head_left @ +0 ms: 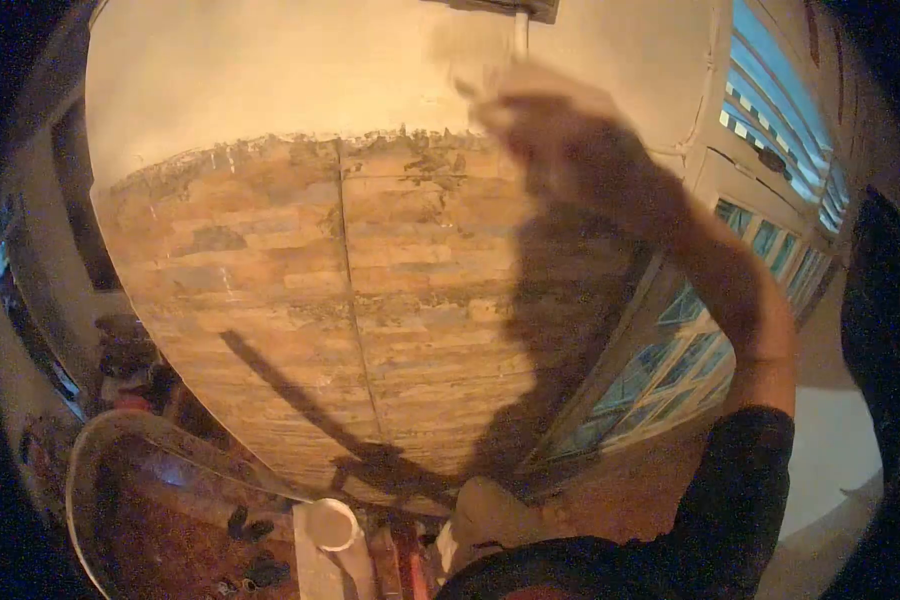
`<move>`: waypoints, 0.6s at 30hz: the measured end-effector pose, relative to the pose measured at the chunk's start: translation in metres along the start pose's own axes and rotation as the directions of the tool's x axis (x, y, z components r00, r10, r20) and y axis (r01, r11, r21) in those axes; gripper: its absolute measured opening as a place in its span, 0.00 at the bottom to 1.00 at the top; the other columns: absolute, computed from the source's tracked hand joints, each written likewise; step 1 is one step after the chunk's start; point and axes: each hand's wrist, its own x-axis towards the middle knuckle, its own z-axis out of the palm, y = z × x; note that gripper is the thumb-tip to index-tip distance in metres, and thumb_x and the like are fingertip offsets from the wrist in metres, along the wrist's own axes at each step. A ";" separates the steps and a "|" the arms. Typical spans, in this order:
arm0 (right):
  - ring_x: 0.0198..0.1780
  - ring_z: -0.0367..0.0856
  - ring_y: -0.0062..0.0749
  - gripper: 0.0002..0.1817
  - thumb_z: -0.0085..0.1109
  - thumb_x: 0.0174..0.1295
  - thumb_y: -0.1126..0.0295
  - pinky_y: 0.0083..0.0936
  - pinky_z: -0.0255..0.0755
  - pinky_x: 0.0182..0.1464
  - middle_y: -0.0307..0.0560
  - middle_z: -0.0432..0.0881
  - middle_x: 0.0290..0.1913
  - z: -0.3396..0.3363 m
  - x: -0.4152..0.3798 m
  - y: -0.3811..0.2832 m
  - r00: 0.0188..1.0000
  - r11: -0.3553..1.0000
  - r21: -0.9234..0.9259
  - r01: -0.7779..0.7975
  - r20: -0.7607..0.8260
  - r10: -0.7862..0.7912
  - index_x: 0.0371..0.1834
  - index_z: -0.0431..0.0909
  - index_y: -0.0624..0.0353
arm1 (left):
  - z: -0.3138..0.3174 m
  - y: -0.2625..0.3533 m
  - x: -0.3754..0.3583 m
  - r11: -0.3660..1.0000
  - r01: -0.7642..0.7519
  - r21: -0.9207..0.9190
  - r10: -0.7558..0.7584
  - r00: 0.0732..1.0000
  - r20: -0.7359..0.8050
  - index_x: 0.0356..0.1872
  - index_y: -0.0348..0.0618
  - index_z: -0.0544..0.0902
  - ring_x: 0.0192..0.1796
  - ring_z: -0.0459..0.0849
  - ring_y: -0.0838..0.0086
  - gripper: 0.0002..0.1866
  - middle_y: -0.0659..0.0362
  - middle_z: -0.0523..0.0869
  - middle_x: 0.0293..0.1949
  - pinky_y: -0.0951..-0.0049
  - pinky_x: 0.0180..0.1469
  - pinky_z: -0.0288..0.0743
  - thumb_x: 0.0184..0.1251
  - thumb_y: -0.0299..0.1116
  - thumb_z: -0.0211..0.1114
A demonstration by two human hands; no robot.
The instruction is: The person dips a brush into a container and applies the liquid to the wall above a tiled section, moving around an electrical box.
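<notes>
- One right hand (560, 130) was found raised before the wall, its fingers closed around the handle of a brush-like tool (470, 50); motion blur hid the exact grip.
- The tool's broad end pointed upward, in front of the pale upper wall (270, 90) and beside a white pipe (521, 36). Contact with the surface could not be confirmed.
- Below a ragged edge lay the brown, brick-patterned lower wall (270, 225), partly under a dark shadow (570, 310).
- The left hand could not be told apart from pale forms at the bottom; its opening and hold were undetermined. A round-rimmed object (328, 525) stood out there.
- Step in hand, as judged: brush work on the pale section.
- Next move, as judged, called for a firm handle grip, a steady wrist and clearance from the pipe.
</notes>
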 end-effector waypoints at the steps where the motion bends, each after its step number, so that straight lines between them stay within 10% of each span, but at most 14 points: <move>1: 0.41 0.82 0.42 0.16 0.63 0.46 0.81 0.29 0.77 0.41 0.48 0.81 0.41 0.001 -0.005 -0.010 0.997 0.998 0.042 0.039 0.061 -0.042 0.42 0.79 0.58 | 0.000 0.000 0.000 1.000 0.002 -0.003 -0.002 1.000 0.003 0.57 0.29 0.73 0.60 0.74 0.58 0.26 0.46 0.77 0.58 0.63 0.64 0.64 0.59 0.28 0.67; 10: 0.37 0.81 0.49 0.13 0.62 0.49 0.76 0.33 0.77 0.38 0.51 0.80 0.38 -0.013 0.004 -0.005 0.988 0.986 -0.134 -0.099 0.104 0.113 0.40 0.82 0.57 | 0.000 0.000 0.001 1.000 -0.003 -0.004 0.003 1.000 0.012 0.57 0.29 0.73 0.59 0.75 0.58 0.25 0.46 0.77 0.58 0.63 0.64 0.65 0.59 0.28 0.67; 15: 0.32 0.78 0.44 0.11 0.63 0.46 0.73 0.30 0.73 0.32 0.47 0.76 0.32 -0.022 -0.002 -0.024 0.987 0.992 0.121 -0.024 0.158 0.004 0.35 0.79 0.60 | 0.003 -0.001 0.002 1.000 -0.004 -0.010 0.004 1.000 0.008 0.57 0.28 0.73 0.59 0.75 0.58 0.25 0.46 0.78 0.57 0.63 0.64 0.65 0.59 0.28 0.67; 18: 0.33 0.78 0.44 0.13 0.63 0.44 0.74 0.31 0.73 0.33 0.47 0.76 0.32 -0.028 0.020 0.000 1.000 0.996 -0.087 0.000 -0.015 -0.001 0.36 0.78 0.61 | 0.003 -0.002 0.001 1.000 -0.001 -0.013 0.001 1.000 0.009 0.57 0.28 0.73 0.59 0.75 0.58 0.25 0.46 0.78 0.57 0.63 0.64 0.65 0.59 0.28 0.67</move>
